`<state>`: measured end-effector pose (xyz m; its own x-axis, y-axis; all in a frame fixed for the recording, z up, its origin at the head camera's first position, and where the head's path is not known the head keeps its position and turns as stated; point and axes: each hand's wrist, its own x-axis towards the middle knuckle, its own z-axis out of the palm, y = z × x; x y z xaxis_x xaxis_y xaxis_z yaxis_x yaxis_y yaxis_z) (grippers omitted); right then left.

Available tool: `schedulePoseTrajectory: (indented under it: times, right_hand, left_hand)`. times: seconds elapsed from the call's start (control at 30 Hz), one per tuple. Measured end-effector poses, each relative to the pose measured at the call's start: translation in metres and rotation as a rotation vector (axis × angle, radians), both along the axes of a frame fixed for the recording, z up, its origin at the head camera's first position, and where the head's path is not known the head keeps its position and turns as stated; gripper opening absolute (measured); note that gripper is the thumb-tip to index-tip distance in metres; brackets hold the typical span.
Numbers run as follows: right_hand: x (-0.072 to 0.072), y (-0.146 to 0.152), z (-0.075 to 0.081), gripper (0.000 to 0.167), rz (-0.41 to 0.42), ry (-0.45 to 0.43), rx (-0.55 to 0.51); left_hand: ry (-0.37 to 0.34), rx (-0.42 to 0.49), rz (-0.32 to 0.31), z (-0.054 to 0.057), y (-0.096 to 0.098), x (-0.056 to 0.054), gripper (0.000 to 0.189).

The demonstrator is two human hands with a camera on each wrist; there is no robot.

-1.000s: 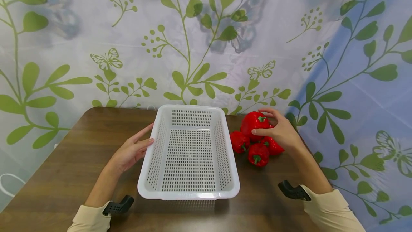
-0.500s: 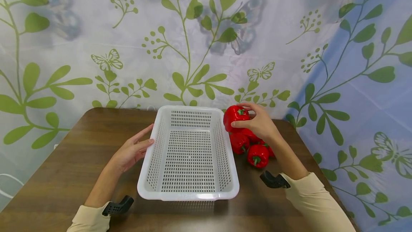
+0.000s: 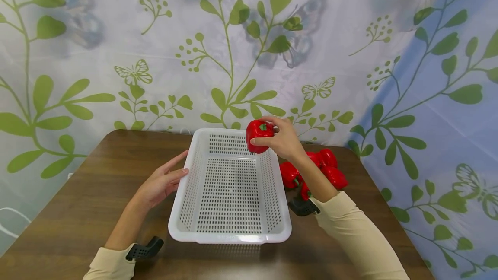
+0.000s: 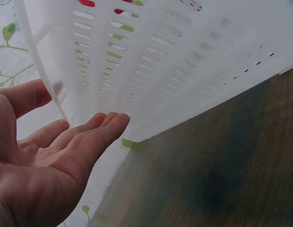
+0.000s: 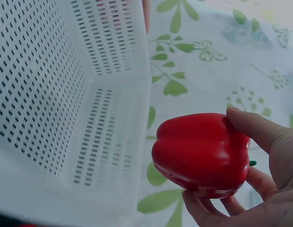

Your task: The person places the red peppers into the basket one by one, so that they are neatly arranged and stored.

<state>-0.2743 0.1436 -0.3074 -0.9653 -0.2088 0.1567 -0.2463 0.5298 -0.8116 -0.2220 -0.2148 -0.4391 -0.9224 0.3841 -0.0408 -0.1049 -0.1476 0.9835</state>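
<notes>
My right hand holds a red bell pepper between thumb and fingers, over the back right corner of a white perforated plastic basket. In the right wrist view, fingertips grip the stem end of the pepper, whose smooth bottom faces the basket. My left hand rests against the basket's left side, thumb at the rim. The left wrist view shows its fairly straight fingers close along the outer wall. Bare mesh shows across the basket's floor.
Several more red bell peppers lie on the brown wooden table right of the basket, partly behind my right forearm. A leaf-patterned curtain hangs along the table's back and right sides.
My right hand has lifted the bell pepper off the pile and carried it left over the basket's back right corner. The left hand and basket keep their place.
</notes>
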Motion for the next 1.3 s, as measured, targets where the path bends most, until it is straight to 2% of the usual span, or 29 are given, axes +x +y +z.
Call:
schedulePoseTrajectory:
  times: [0.13,0.3,0.77,1.3]
  right_hand:
    - [-0.005,-0.016,-0.005,0.063,-0.012,0.023,0.020]
    - [-0.011,-0.036,-0.013,0.059,-0.005,0.068,-0.004]
    - [-0.025,-0.087,-0.051,0.057,-0.040,0.111,-0.005]
    - [-0.032,-0.119,-0.082,0.056,-0.098,0.065,0.088]
  left_hand:
    - [0.002,-0.012,0.006,0.000,0.001,0.000,0.069]
    - [0.003,-0.012,0.009,0.000,0.002,-0.001,0.070]
    - [0.008,-0.018,0.009,0.001,0.001,0.001,0.070]
    - [0.027,-0.044,-0.003,0.000,0.000,0.000,0.069]
